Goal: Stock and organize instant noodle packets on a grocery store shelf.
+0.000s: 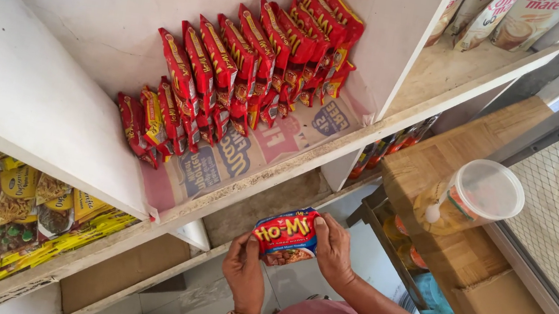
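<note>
Now both hands, left hand & right hand, grip red noodle pkt.

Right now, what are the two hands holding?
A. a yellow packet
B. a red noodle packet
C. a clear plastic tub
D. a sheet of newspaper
B: the left hand and the right hand grip a red noodle packet between them, below the white shelf where matching red packets stand in rows; the clear plastic tub sits untouched on a wooden counter.
</note>
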